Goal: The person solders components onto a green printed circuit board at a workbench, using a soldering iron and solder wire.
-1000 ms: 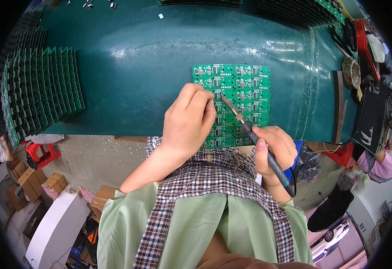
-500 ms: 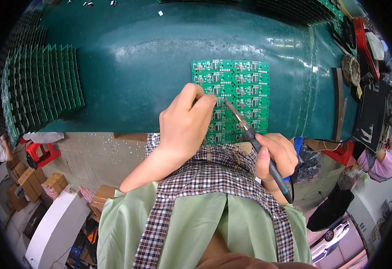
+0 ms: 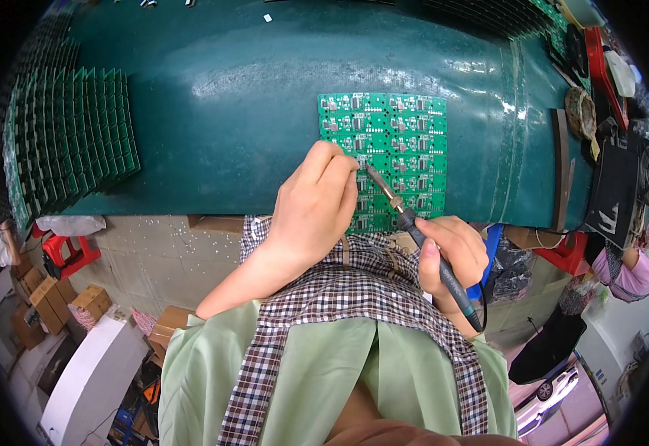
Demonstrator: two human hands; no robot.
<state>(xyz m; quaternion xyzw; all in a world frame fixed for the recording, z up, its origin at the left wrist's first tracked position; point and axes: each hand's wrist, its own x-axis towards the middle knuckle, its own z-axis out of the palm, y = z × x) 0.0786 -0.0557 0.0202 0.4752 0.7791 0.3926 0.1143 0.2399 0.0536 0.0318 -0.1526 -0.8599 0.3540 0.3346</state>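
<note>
Desk edge: the green desk (image 3: 213,156) ended at the person's apron (image 3: 346,293), the circuit panel (image 3: 418,145) flat against that edge.
Room: a wide stretch parted the panel from upright boards (image 3: 79,141) leftward.
Left hand (image 3: 313,201): arched over the panel, fingers curled; whether its grip pinched anything, I couldn't tell.
Right hand (image 3: 454,253): grip wrapped around a soldering iron (image 3: 408,220), slanting toward the left fingertips.
Cardboard box (image 3: 92,303): low at left, contents hidden.

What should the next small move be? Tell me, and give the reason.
Probably, the right hand should settle the tip of the soldering iron on the green board beside the fingertips of the left hand: the iron is held like a pen, its tip points there, and those fingers curl close by. Whether the tip touches, I cannot tell.
</note>
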